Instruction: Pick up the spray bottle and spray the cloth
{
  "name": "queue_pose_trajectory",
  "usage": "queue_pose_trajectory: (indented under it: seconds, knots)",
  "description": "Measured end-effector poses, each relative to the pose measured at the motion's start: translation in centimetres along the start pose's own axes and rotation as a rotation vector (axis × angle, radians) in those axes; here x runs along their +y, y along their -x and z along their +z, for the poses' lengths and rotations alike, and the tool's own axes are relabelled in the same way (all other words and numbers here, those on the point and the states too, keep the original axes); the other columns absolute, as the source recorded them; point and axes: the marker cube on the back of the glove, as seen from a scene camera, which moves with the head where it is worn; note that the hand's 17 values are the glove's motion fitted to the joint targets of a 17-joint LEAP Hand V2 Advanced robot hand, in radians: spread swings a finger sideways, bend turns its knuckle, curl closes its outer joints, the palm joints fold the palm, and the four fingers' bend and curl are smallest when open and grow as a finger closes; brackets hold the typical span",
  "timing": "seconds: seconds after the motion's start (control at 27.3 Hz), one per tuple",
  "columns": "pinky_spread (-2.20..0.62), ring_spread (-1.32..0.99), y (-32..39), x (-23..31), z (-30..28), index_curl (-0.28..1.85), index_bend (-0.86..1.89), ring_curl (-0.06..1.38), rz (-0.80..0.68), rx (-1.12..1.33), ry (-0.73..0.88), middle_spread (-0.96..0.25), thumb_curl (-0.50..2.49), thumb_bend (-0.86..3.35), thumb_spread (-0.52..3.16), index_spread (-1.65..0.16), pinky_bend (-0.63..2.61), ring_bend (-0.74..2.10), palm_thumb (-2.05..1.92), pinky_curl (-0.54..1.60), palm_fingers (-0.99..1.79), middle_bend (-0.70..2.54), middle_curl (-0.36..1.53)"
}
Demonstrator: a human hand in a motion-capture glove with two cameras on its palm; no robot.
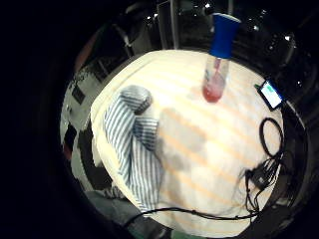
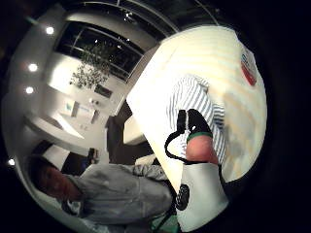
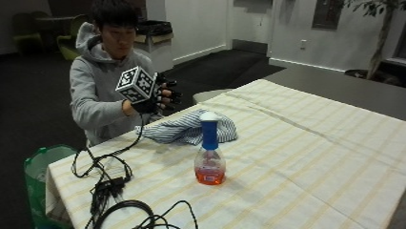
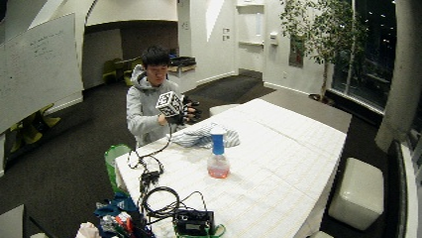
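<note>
Gloved right hand (image 3: 158, 98) raised above the striped cloth (image 3: 187, 129), its grip seemingly relaxed, holding nothing; spray bottle (image 3: 209, 152) upright on bench (image 3: 304, 157).

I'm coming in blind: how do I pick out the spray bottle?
Start at the table with the pale striped tablecloth. The spray bottle stands upright near its middle, just in front of the crumpled striped cloth. It alone has a tall blue sprayer and reddish-orange liquid.
</note>
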Motion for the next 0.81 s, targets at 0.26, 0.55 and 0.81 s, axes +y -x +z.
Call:
queue_pose_trajectory:
  seconds: [0.26, 0.55, 0.81]
  knots:
    - [0.16, -0.03, -5.0, -1.5, -1.3, 0.02, 0.01, 0.33, 0.137, -0.196, -0.210, 0.01, 0.41, 0.11, 0.89, -0.37, 0.65, 0.54, 0.79, 0.39, 0.15, 0.32, 0.34]
    - [0.19, -0.01, -9.8, -5.0, -1.6, 0.03, 0.07, 0.32, 0.259, -0.267, -0.236, 0.02, 0.44, 0.05, 0.86, -0.37, 0.69, 0.54, 0.82, 0.38, 0.08, 0.32, 0.35]
    - [0.21, 0.00, -12.6, -8.2, -0.5, 0.05, 0.08, 0.32, 0.362, -0.325, -0.188, 0.03, 0.46, 0.00, 0.84, -0.37, 0.69, 0.54, 0.84, 0.38, 0.05, 0.32, 0.35]
